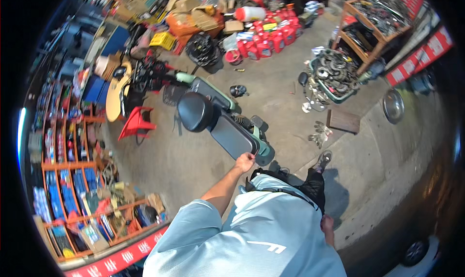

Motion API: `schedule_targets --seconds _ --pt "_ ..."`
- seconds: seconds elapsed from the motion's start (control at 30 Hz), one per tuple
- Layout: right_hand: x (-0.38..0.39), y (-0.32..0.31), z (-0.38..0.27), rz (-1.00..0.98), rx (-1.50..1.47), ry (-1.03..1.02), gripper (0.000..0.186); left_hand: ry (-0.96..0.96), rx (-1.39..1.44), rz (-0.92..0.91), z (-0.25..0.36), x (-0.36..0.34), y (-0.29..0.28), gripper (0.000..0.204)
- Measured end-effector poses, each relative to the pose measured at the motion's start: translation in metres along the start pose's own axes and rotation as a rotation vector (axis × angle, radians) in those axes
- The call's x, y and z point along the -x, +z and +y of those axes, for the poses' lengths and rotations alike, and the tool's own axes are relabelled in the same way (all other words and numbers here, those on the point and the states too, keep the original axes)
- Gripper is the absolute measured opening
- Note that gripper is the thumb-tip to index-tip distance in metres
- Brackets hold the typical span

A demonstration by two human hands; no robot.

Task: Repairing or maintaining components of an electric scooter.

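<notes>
A green scooter [265, 154] stands in front of me to the left. Its long flat black seat [233, 137] points toward me, and a round black saddle or backrest [194, 112] rises farther along it. My left hand [245, 161] is at the near end of the seat, its fingers closed in a pinch at the edge. A coil spring [240, 121] shows beside the seat. My right hand [327, 222] hangs low by my right side, away from the scooter; its fingers are mostly hidden.
Work gloves [319, 134] lie by a brown block [343, 121] on the right. Beyond stand a bin of metal parts [334, 76] and a metal bowl [393, 106]. Red bottles [271, 37] crowd the back. A red chair [137, 123] and orange shelves [65, 165] line the left.
</notes>
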State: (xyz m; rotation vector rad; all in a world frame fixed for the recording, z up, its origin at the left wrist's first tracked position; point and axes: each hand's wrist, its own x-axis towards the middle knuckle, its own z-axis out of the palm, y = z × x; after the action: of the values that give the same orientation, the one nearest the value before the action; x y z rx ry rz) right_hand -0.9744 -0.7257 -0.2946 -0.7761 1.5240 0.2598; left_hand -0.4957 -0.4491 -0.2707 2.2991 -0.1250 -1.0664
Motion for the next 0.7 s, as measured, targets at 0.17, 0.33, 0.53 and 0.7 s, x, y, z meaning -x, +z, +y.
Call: schedule_targets --seconds 0.17,0.33,0.53,0.7 --pt "-0.082 -0.036 -0.15 0.046 0.164 -0.112 0.009 -0.428 -0.06 0.159 -0.037 0.044 0.029 0.03" --pt "-0.174 -0.084 -0.296 -0.272 0.123 -0.167 0.007 -0.65 0.171 0.152 -0.016 0.101 0.096 0.035" --pt "-0.201 -0.067 -0.411 -0.057 0.33 -0.292 0.006 -0.684 0.224 0.302 0.024 0.123 0.123 0.04" --pt "-0.206 -0.001 -0.42 -0.159 0.618 -0.192 0.008 -0.658 0.229 0.49 0.021 0.102 0.113 0.053"
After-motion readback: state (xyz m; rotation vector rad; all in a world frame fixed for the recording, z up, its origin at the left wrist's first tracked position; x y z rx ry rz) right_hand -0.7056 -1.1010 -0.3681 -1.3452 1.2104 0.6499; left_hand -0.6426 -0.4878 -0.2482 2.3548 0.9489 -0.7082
